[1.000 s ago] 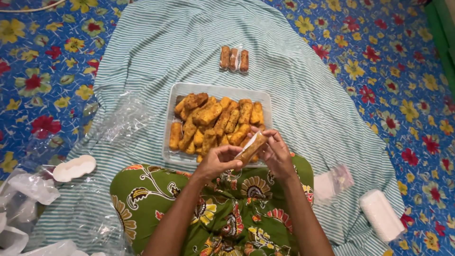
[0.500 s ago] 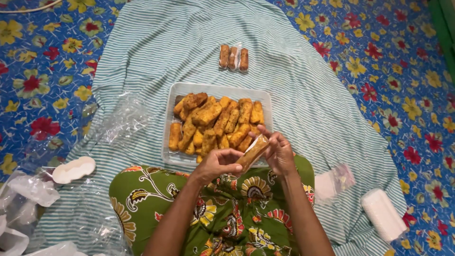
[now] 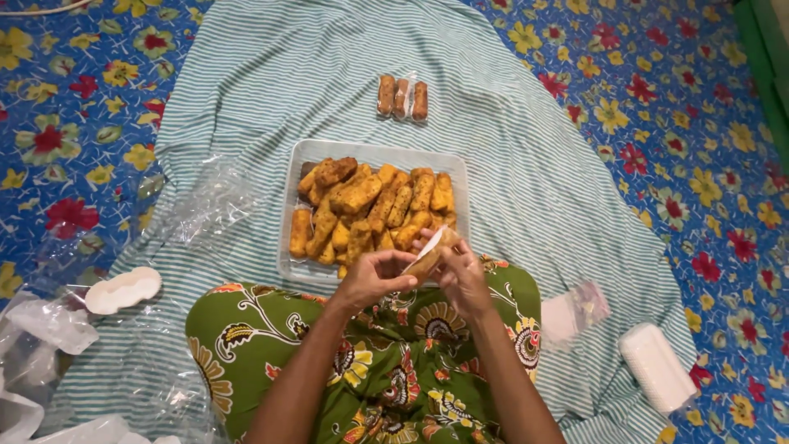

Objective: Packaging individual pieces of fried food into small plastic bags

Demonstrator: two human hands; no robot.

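Far left, at striped cloth (image 3: 526, 164) edge: crumpled clear plastic bags (image 3: 49, 329) & a white foam piece (image 3: 123, 289); more clear plastic (image 3: 209, 205) just left of tray. Centre of cloth: clear rectangular tray (image 3: 296, 263) piled w/ golden fried sticks (image 3: 370, 210). Beyond tray's far edge, toward cloth's far side: small pack of three wrapped sticks (image 3: 403, 97), lying apart from tray. Over tray's near edge, above green patterned lap (image 3: 394, 370): left hand (image 3: 374, 278) pinching lower end of a wrapped fried stick (image 3: 429, 256), fingers closed on it. Right hand (image 3: 460, 275) touching same stick at upper end, fingers curled round its clear wrap; stick tilted, top end twd tray. Right of lap, near cloth's right edge: small flat clear packet (image 3: 575, 311); further right, at near-right corner, white stack in plastic sleeve (image 3: 657, 366).
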